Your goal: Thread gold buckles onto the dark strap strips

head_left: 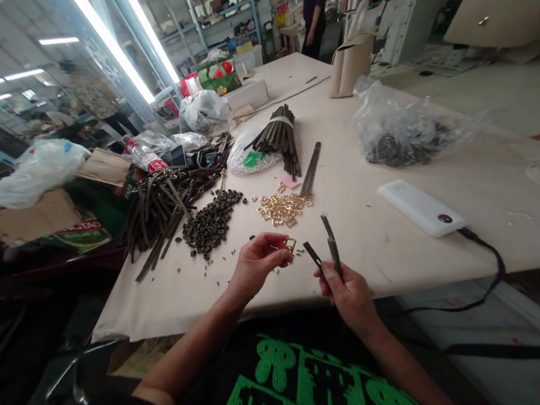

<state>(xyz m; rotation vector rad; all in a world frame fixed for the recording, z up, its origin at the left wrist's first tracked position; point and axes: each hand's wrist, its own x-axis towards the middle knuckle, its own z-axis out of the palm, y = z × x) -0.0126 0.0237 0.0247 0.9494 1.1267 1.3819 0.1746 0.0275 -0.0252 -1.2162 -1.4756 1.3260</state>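
Observation:
Between the thumb and fingers of my left hand (263,260) is a small gold buckle (290,244). My right hand (348,293) grips dark strap pieces (335,252); one short end with a slot points toward the buckle, a little apart from it. Just beyond my hands lies a pile of gold buckles (281,209). To its left is a heap of small dark loops (212,222). A single flat strap (311,168) lies behind the gold pile, and a bundle of straps (280,132) tied with a white band rests further back.
Many dark straps (159,206) hang over the table's left edge beside bags and boxes. A clear plastic bag (405,130), a white power bank (420,208) with a black cable, and a beige handbag (351,65) are on the table. Two people stand further off.

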